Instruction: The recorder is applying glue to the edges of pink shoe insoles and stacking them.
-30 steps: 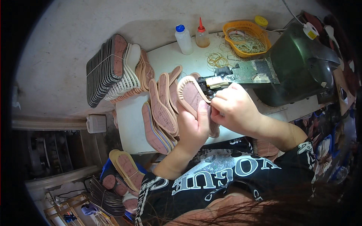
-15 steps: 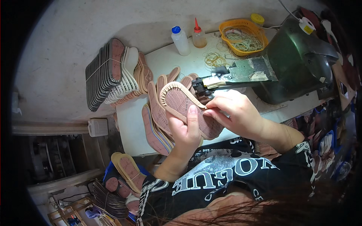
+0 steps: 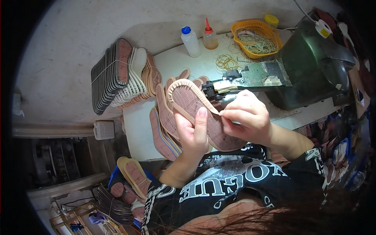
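Since a second ago, the mauve, fabric-faced insole with a pleated beige rim point(image 3: 190, 98) has come away from the black metal machine head point(image 3: 212, 90), and the right hand point(image 3: 247, 117) has moved with it toward seven o'clock. From left to right, with the insole as the clock's centre: a white plastic jug point(image 3: 103, 130) sits at nine o'clock, beyond the edge of the white bench point(image 3: 137, 129). At ten o'clock stands a banded bundle of dark-edged insoles point(image 3: 107, 78), with white-edged insoles point(image 3: 131, 80) and tan-edged insoles point(image 3: 153, 72) beside it. Blue-edged insoles point(image 3: 159, 135) lie at eight o'clock. The left hand point(image 3: 194, 131) is clamped on the insole, thumb on its face, holding it tilted above the bench. At twelve o'clock stand a translucent bottle with a blue cap point(image 3: 190, 43) and a translucent bottle with a red pointed nozzle point(image 3: 210, 39). Loose yellow bands point(image 3: 227, 62) lie at one o'clock. The right hand's thumb and forefinger are pinched together on the beige rim, at three o'clock. An orange plastic basket of pale bands point(image 3: 237, 36) stands at one o'clock, the dark green machine body point(image 3: 313, 66) at two.
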The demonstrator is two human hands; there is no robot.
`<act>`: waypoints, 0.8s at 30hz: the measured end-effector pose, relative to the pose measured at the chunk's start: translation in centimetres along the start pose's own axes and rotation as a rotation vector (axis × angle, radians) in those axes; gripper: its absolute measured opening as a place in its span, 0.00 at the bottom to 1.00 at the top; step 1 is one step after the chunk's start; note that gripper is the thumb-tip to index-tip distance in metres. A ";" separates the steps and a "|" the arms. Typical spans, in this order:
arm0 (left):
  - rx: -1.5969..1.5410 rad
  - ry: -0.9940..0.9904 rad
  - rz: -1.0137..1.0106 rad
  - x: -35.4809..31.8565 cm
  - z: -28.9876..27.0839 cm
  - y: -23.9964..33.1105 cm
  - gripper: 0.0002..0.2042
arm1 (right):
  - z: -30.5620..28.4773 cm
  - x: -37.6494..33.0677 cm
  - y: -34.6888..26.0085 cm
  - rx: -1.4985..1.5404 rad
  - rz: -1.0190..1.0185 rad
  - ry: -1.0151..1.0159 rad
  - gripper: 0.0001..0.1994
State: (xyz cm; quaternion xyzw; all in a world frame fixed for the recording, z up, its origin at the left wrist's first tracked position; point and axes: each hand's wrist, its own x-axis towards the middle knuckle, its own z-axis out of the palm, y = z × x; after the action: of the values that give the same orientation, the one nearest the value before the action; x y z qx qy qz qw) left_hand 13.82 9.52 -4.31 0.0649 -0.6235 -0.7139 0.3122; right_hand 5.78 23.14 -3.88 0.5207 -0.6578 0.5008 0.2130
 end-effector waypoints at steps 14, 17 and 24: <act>0.382 -0.136 -0.081 7.6 -0.1 -7.0 0.12 | -0.6 -5.4 -3.2 1.013 1.271 -0.054 0.15; 0.298 -0.152 -0.155 8.0 1.2 -7.2 0.13 | -0.8 -6.3 -2.2 1.025 1.280 0.060 0.14; 0.710 -0.210 -0.012 11.6 0.7 -8.4 0.15 | -0.1 -4.7 0.9 1.131 1.279 0.148 0.12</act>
State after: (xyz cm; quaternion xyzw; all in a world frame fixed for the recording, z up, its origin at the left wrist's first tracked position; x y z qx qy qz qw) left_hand 1.12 4.24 -8.52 0.0995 -0.8606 -0.4576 0.2003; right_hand 6.65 25.43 -8.02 0.0436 -0.4608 0.8102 -0.3598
